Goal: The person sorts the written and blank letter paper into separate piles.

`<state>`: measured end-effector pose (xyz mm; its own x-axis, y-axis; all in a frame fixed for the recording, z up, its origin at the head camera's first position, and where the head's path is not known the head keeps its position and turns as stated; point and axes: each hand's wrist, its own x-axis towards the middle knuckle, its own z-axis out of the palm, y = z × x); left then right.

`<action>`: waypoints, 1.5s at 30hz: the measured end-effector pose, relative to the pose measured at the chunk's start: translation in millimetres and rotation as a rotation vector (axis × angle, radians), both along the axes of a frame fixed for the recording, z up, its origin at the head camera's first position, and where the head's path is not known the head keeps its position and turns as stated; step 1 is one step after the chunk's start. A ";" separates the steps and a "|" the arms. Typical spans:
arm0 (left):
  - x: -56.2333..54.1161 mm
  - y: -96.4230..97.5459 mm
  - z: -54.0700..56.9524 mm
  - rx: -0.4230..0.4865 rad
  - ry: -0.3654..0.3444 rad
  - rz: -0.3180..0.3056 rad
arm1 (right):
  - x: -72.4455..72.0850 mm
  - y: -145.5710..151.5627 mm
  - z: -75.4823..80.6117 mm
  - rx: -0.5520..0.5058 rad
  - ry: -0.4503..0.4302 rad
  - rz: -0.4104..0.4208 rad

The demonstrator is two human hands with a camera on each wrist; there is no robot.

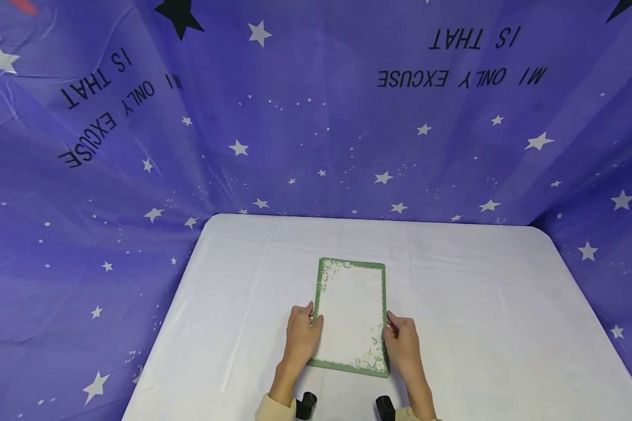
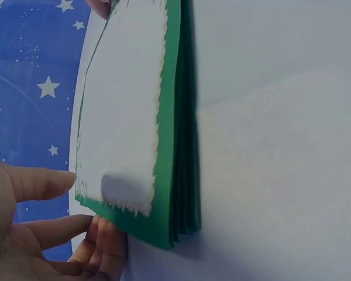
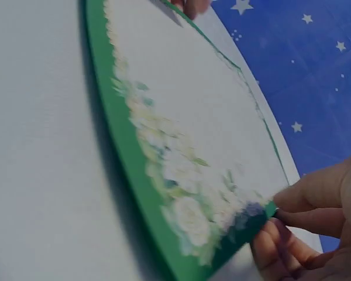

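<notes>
A stack of floral-bordered paper sheets point(image 1: 350, 310) with green edges lies between the two hands, above the near part of the table. White flowers decorate two opposite corners, and the middle of the top sheet is plain white. My left hand point(image 1: 301, 336) holds the stack's left edge, thumb over the top sheet and fingers partly hidden beneath. On the opposite edge, my right hand point(image 1: 403, 345) pinches the stack between thumb and fingers. Several green layers of the sheets point(image 2: 184, 146) fan slightly apart along one side in the left wrist view. The right wrist view shows the sheets point(image 3: 181, 117) bowed.
A white cloth covers the table point(image 1: 479, 327), which has rounded far corners. Behind it and at both sides hangs a purple-blue curtain point(image 1: 316, 117) with stars and printed lettering. Black wrist devices point(image 1: 306, 404) show at both beige sleeves.
</notes>
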<state>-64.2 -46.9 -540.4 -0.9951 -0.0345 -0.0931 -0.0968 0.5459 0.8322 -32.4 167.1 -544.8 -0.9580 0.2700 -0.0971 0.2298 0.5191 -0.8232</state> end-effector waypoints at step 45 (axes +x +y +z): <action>35.8 93.1 14.5 0.122 0.139 -0.333 | 30.4 78.4 28.0 -0.077 0.132 -0.368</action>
